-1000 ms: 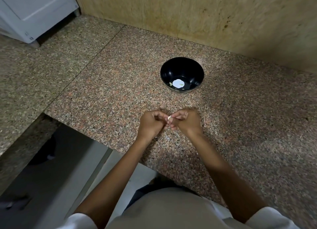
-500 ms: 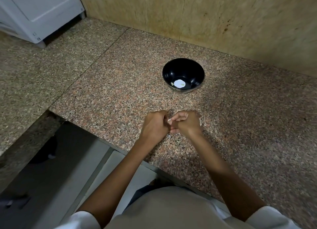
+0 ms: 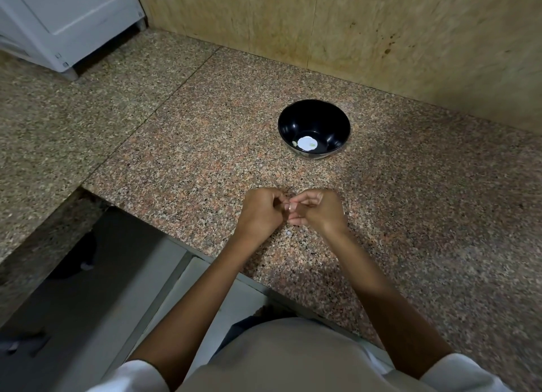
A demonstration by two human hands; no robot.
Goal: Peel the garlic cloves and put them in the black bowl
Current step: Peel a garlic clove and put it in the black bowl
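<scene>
The black bowl (image 3: 313,127) stands on the speckled granite counter (image 3: 190,145), with a small pale garlic clove (image 3: 294,143) lying beside the white spot at its bottom. In front of it, my left hand (image 3: 261,211) and my right hand (image 3: 318,211) meet fingertip to fingertip just above the counter. Both pinch one small pale garlic clove (image 3: 289,206) between them; curled fingers hide most of it. A tiny white scrap of peel (image 3: 288,232) lies on the counter just below my hands.
A tan stone wall (image 3: 381,33) rises behind the bowl. At the far left corner stands a white appliance (image 3: 67,19). The counter's front edge runs diagonally under my forearms, and a lower grey surface (image 3: 88,289) lies to the left.
My hands have stayed together on the clove, with only small finger shifts. The view has shifted slightly; the bowl has not moved.
</scene>
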